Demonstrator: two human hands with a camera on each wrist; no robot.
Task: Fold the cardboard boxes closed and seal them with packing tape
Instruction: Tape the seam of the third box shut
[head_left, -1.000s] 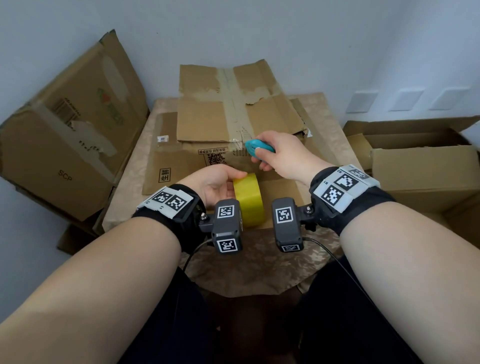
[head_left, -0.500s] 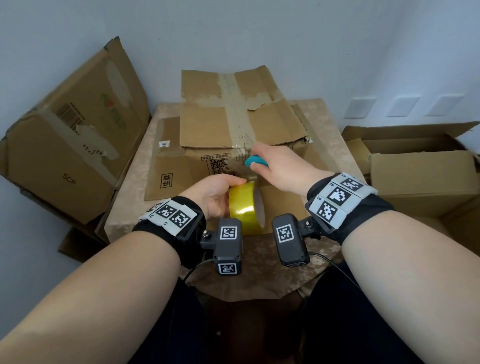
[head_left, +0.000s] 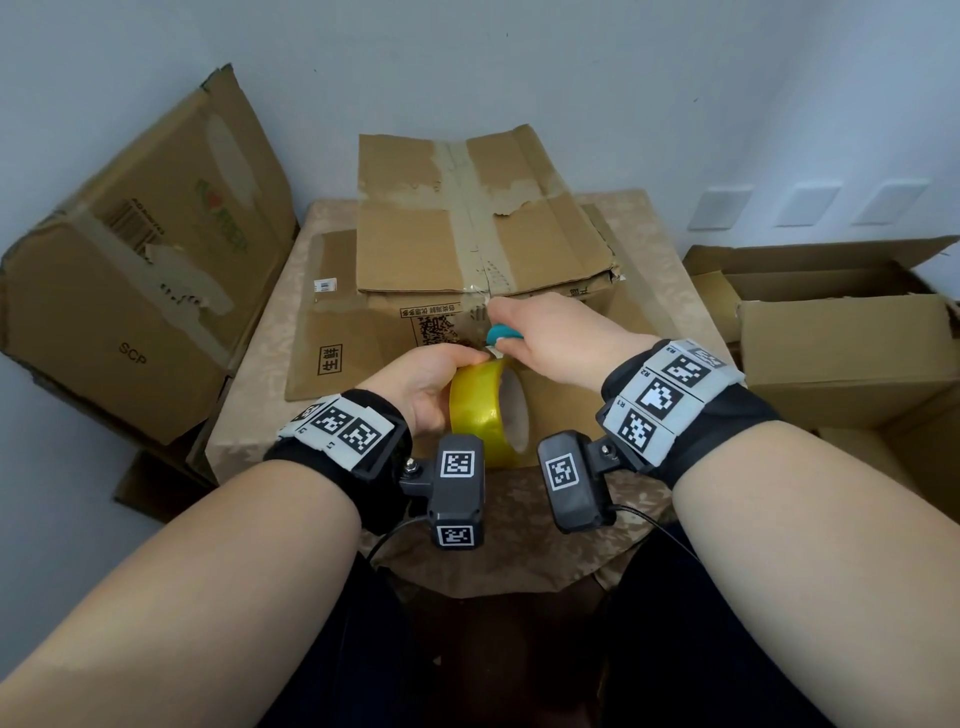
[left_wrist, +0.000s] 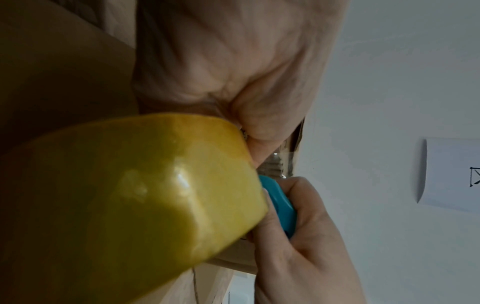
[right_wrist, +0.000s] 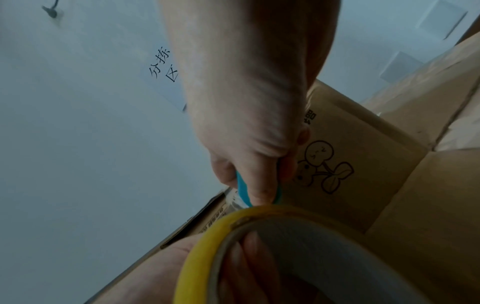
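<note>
Box: the worn brown cardboard box (head_left: 483, 260) sat at centre frame on the cloth-covered worktop (head_left: 249, 395), flaps folded shut under a clear tape strip.
Left hand (head_left: 426, 389): curled round the glossy yellow roll of packing tape (head_left: 485, 410), fingers inside its core.
Right hand (head_left: 550, 332): gripped a small teal cutter (head_left: 503, 332) at the roll's top edge.
Handling: the roll looked light, rigid and slick, so the core seemed the surest hold; the freed tape would likely cling and crease.

Yellow tape roll (head_left: 480, 413) — teal cutter (head_left: 505, 332)
</note>
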